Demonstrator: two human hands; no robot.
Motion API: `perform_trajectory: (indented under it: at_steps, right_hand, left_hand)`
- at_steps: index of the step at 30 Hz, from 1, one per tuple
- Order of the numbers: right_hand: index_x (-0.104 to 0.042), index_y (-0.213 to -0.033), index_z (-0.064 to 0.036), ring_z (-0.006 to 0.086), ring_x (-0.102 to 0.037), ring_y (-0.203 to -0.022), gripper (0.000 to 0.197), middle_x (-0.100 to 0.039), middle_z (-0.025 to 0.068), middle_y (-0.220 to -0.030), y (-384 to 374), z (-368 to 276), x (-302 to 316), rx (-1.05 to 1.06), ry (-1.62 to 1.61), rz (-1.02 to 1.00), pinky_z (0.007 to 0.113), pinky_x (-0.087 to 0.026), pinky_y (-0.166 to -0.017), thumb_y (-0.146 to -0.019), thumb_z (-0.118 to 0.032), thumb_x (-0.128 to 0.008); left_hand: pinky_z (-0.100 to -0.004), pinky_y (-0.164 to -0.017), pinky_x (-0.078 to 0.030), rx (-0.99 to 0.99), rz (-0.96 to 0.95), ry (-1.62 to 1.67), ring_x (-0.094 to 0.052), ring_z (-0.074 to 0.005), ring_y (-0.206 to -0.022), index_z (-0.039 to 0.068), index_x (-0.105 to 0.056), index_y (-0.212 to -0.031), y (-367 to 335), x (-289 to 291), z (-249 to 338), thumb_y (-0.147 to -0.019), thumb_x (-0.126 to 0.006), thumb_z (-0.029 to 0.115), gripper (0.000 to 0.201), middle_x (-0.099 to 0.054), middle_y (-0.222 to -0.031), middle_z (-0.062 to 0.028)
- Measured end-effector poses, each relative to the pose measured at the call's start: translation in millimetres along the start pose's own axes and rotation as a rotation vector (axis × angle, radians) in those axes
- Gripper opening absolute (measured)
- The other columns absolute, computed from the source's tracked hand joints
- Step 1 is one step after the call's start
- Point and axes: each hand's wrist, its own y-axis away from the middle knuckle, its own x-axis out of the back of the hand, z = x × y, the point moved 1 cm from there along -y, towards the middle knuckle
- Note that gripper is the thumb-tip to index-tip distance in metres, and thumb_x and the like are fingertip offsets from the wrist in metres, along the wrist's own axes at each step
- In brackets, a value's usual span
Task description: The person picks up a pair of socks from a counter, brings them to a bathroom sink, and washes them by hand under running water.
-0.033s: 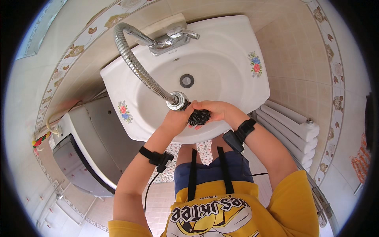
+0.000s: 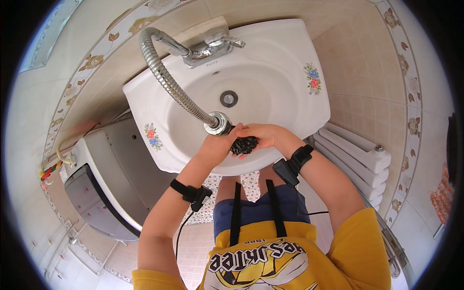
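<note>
A small crumpled black bundle [image 2: 244,144], shiny and wet-looking, is held between my two hands over the near rim of the white sink [image 2: 285,53]. My left hand [image 2: 218,145] closes on its left side. From the right, my right hand [image 2: 261,135] cups it, with fingertips showing beneath. The hands touch each other at the thumbs. Directly above my left hand is the round chrome spray head [image 2: 218,123] of a flexible faucet hose [image 2: 171,82]. I cannot make out whether water is running. Some of the fingers are hidden behind the bundle and the hands.
The chrome faucet base and lever [image 2: 212,48] stand at the sink's back edge. A dark drain [image 2: 228,99] lies in the basin. On the left is a white washing machine [image 2: 106,174]; at right, a white radiator [image 2: 355,157]. Black bands with boxes and cables circle both forearms.
The black bundle has shifted very slightly in my hands. Otherwise the hands, arms and hose hold their places.
</note>
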Motion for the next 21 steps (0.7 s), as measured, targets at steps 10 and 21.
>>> perform_trajectory:
  at_steps: [10,21]
  right_hand:
    - [-0.061,-0.081,-0.0034,0.0143,-0.053,-0.059,0.025,-0.058,0.0033,-0.068,-10,-14,-36,-0.057,0.875,0.226,0.025,-0.042,-0.052,-0.065,-0.019,-0.072]
    - [-0.058,-0.085,-0.0036,0.0319,-0.061,-0.077,0.029,-0.063,0.0158,-0.081,-22,4,-46,0.184,1.673,0.783,0.04,-0.049,-0.067,-0.063,-0.02,-0.067]
  left_hand:
    - [-0.0369,-0.066,-0.047,-0.077,0.045,-0.149,-0.056,-0.0309,-0.086,0.001,-0.047,-0.101,4,6,3,-0.067,-0.057,0.001,0.036,-0.051,-0.093,-0.0127]
    - [-0.0446,-0.066,-0.046,0.224,-0.026,0.113,-0.055,-0.0385,-0.08,0.001,-0.047,-0.09,-4,-8,-3,-0.068,-0.062,0.011,0.029,-0.055,-0.086,-0.0176]
